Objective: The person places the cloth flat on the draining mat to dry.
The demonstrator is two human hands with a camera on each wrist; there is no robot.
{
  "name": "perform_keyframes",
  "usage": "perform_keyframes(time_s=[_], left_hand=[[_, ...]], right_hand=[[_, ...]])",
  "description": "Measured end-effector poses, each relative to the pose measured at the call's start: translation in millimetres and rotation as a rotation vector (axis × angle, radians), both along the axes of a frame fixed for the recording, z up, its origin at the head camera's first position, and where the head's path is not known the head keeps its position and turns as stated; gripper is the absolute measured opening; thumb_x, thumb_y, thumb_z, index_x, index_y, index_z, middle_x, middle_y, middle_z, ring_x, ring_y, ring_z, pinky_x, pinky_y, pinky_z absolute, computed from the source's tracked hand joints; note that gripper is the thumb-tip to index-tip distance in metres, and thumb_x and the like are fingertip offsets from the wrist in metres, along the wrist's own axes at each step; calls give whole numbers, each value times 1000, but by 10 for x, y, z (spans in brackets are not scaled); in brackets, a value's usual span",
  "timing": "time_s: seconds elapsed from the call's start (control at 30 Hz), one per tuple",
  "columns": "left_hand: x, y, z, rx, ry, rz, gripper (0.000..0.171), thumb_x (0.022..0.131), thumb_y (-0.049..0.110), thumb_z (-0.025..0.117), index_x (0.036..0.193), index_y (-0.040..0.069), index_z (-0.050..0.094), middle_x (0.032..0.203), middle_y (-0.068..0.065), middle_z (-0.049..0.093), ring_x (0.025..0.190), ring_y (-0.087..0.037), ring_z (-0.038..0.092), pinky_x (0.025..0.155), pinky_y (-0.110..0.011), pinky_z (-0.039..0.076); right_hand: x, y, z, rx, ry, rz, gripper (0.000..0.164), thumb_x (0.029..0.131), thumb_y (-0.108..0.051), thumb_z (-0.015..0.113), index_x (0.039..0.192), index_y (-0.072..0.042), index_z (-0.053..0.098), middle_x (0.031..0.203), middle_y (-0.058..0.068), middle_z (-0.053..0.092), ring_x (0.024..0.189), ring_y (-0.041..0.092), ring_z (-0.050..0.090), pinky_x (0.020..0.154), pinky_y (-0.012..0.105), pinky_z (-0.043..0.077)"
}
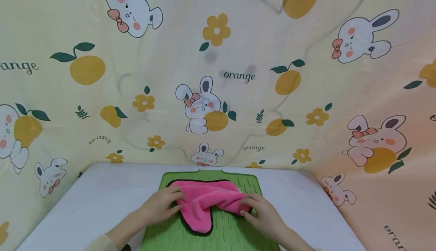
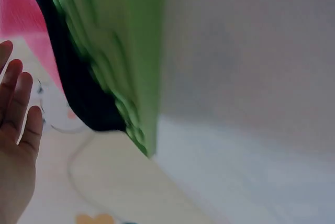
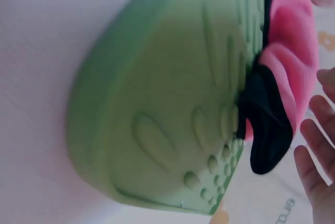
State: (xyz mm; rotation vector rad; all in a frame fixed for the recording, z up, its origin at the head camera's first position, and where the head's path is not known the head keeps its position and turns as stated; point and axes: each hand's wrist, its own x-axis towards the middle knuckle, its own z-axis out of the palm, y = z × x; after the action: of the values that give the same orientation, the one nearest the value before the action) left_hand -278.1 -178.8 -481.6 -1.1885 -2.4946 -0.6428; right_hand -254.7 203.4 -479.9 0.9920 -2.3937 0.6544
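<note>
A pink cloth with a black border (image 1: 201,205) lies rumpled on a green ridged board (image 1: 231,236) in the head view, one lobe hanging toward the near side. At the cloth's left part is my left hand (image 1: 161,205), and the left wrist view shows its fingers (image 2: 21,96) loosely extended beside the pink fabric (image 2: 21,9). My right hand (image 1: 263,215) is at the cloth's right end. In the right wrist view its fingers (image 3: 319,130) are spread and slightly bent near the folded black edge (image 3: 269,124). Neither wrist view shows a pinch on the fabric.
The board rests on a white table (image 1: 112,190), with table surface on both sides. A cream curtain (image 1: 163,122) printed with rabbits and oranges rises behind the table and along both sides. A small dark object (image 1: 126,247) shows below the left forearm.
</note>
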Motion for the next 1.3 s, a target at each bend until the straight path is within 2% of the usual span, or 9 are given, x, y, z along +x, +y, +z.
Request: perform_keyframes(time_s=[0.07,0.17,0.37,0.47,0.57,0.77,0.97,1.2,1.3], left_hand=[[38,76,-3,12,20,-46,12,90,11,82,99,13,74,96,6,64,89,-10,64,79,-24,56],[92,187,-8,14,19,-107,13,90,10,82,99,15,74,94,7,64,87,-8,62,78,-19,54],[216,392,6,-87,-63,-175,11,95,22,78,104,23,73,102,14,64,94,1,60,83,-16,52],[250,463,-3,-148,-74,-201,12,96,27,77,107,25,74,105,15,64,97,3,59,84,-15,51],[262,503,-30,-195,-52,-200,15,95,31,78,108,24,74,107,15,65,98,3,59,85,-16,51],[227,536,-112,-240,-37,-201,16,94,32,79,108,26,74,109,15,65,99,4,58,84,-15,50],[195,573,-132,-249,-31,-216,14,96,30,77,109,25,74,108,15,66,99,4,59,85,-14,49],[192,603,-109,-229,-57,-222,9,96,23,76,105,22,76,105,14,69,101,3,62,87,-14,51],[197,582,-93,-218,-74,-217,7,98,21,74,105,23,76,105,15,69,101,3,63,88,-14,51]], right_hand=[[24,-16,-11,51,5,29,25,82,-9,88,103,-16,76,108,-7,69,101,13,65,85,36,60],[44,-26,-27,129,-45,52,21,85,-13,86,103,-17,76,106,-10,67,98,10,64,83,34,59],[23,-30,-72,258,-168,49,20,89,-17,84,107,-18,77,105,-11,66,99,9,62,85,33,57],[-15,-36,-86,275,-194,61,20,88,-17,84,107,-19,77,105,-11,66,99,9,62,85,33,57],[-71,-47,-98,276,-213,88,19,87,-14,84,104,-20,78,103,-11,64,97,6,60,84,31,57],[-183,-39,-116,274,-253,126,20,86,-10,85,102,-20,78,103,-11,65,99,5,60,87,31,57],[-239,4,-91,269,-243,125,21,86,-8,85,102,-18,76,102,-10,68,96,7,64,83,31,59],[-228,7,-90,255,-138,141,17,88,-2,81,95,-16,75,99,-7,67,94,10,67,82,30,60],[-203,21,-85,227,-134,138,16,89,1,79,94,-14,74,101,-4,66,95,11,67,82,29,60]])
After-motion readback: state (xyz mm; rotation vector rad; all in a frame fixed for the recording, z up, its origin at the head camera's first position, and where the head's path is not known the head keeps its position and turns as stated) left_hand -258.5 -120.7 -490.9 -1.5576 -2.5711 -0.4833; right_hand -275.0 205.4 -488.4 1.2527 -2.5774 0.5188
